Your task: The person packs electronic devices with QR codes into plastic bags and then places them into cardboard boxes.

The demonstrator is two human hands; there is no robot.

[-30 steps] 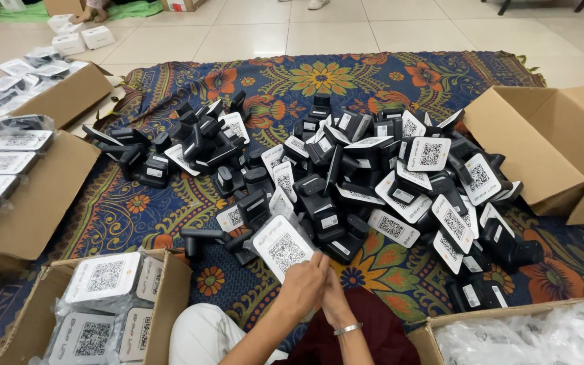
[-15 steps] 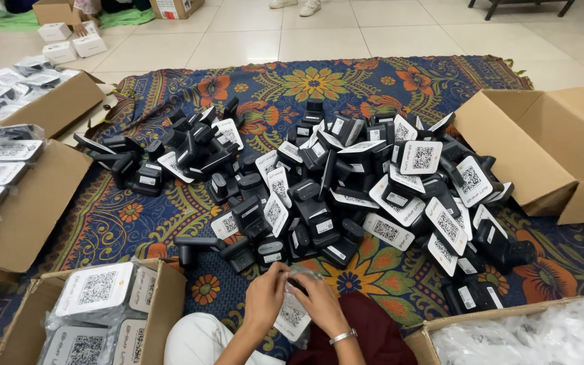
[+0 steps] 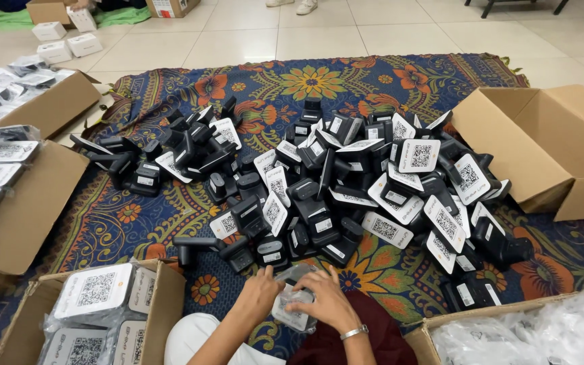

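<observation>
item: black device with white coded card (image 3: 294, 305), half in a clear bag, low centre, just above the lap
left hand (image 3: 259, 292): fingers curled, pinched the bag's left edge
right hand (image 3: 326, 302): fingers spread over the bag, pressing
tip: best to hold the bag mouth open and slide the card in flat
pile (image 3: 346, 182): same devices, heaped on patterned rug (image 3: 136, 223)
box of bagged units (image 3: 113, 307): near left

Pale tiled floor (image 3: 238, 34), glossy w/ soft light reflections; patterned floral rug (image 3: 312, 84) in blue, orange, red spread over it; open cardboard boxes (image 3: 542, 145) round the rug edges; green mat (image 3: 8, 19) top left; chair legs (image 3: 488, 7) top right
</observation>
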